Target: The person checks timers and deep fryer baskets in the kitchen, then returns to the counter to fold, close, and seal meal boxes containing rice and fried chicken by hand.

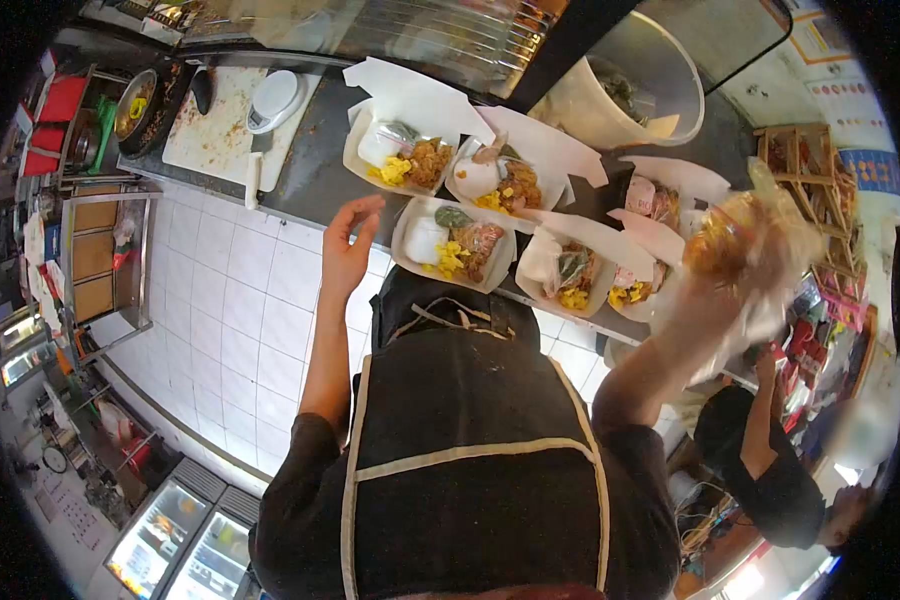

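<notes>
My left hand (348,248) is raised just off the counter's front edge, thumb and fingers apart, holding nothing. Beside it stands an open white food box (398,245) with rice, yellow egg, browned meat and a small dark green packet. On the far right, smeared by motion, my right hand (748,285) grips a clear plastic bag (722,235) with orange-brown food inside. Its fingers are partly hidden by the bag. Under and beside that arm are more open boxes, including one with a plastic-wrapped packet (656,200) and one with egg (625,293).
Behind the boxes is a large translucent bucket (660,60). Left along the dark counter (315,150) lie a stained cutting board (205,140), a white-handled knife (254,180), a small white scale (277,98) and a pan (135,105). Another person (770,470) stands at lower right.
</notes>
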A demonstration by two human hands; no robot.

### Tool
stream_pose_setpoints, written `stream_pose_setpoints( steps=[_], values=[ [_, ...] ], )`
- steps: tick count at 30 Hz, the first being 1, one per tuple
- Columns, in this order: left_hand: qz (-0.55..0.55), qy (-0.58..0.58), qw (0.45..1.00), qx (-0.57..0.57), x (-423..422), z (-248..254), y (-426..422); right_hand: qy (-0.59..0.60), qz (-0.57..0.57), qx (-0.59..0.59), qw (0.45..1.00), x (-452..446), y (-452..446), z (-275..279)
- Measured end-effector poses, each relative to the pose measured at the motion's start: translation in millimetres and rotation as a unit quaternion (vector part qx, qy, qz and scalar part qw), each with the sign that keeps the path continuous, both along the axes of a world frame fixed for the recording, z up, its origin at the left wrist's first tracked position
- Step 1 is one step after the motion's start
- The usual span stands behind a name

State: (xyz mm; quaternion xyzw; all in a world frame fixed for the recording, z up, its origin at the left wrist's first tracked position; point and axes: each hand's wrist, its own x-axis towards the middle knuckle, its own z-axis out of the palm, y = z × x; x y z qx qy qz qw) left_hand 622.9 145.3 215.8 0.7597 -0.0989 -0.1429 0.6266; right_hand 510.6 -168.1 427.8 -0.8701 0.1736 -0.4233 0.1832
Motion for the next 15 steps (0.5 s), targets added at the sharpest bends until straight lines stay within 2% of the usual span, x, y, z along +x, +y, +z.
stream_pose_setpoints(
  steps=[1,3,6,7,9,12,13,14,15],
  values=[
    [0.001,0.014,1.0,-0.016,4,-3,4,0.006,0.033,0.009,0.999,3,8,-10],
    [0.014,0.026,0.999,-0.034,9,-8,11,0.109,0.101,-0.016,0.989,19,21,-51],
    [0.027,0.027,0.996,-0.079,24,-18,14,0.278,0.11,-0.093,0.95,43,26,-119],
    [0.034,0.017,0.994,-0.098,30,-21,18,0.308,0.099,-0.097,0.941,47,23,-135],
    [0.049,-0.003,0.992,-0.117,53,-31,27,0.292,0.084,-0.043,0.952,46,18,-134],
    [0.095,-0.032,0.995,-0.028,98,-62,40,0.2,0.052,0.163,0.965,24,14,-119],
    [0.104,-0.039,0.994,-0.015,123,-73,37,0.149,0.033,0.277,0.949,12,13,-117],
    [0.102,-0.071,0.992,0.032,151,-87,35,0.068,0.012,0.413,0.908,-3,13,-117],
    [0.095,-0.101,0.987,0.079,175,-103,31,-0.066,-0.01,0.567,0.821,-19,15,-116]
  ],
)
